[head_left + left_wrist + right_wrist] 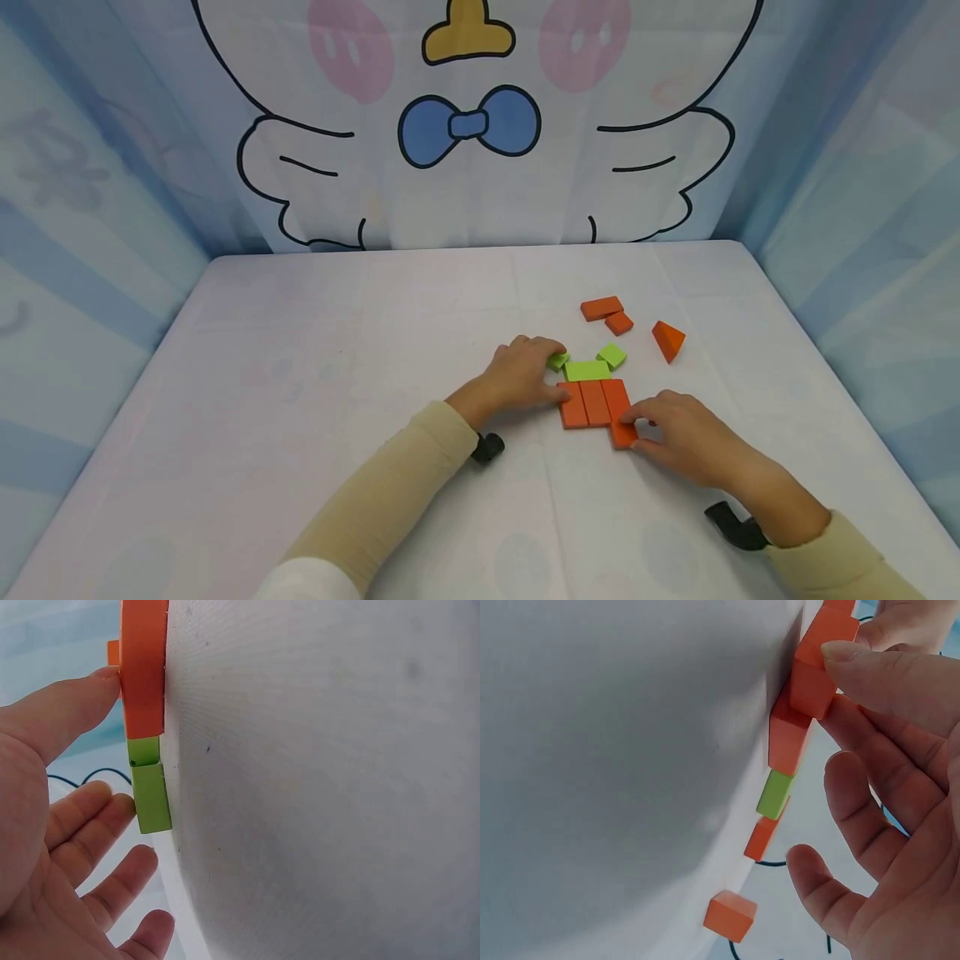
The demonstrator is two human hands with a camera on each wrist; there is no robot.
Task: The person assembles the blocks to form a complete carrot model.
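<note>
Three orange blocks (595, 404) lie side by side on the white table. Behind them is a long green block (587, 370), with a small green block (612, 356) at its right end and another small green block (557, 362) at its left. The left hand (519, 377) rests its thumb on the leftmost orange block (142, 675), fingers extended by the left green block. Between thumb and index finger the right hand (681, 435) pinches a small orange block (622, 436) at the row's front right corner. Its other fingers are spread in the right wrist view.
Behind the green pieces lie a flat orange block (602, 308), a small orange block (619, 323) touching it, and an orange triangular block (668, 341) to the right. Cloth walls with a cartoon drawing border the table at the back and sides.
</note>
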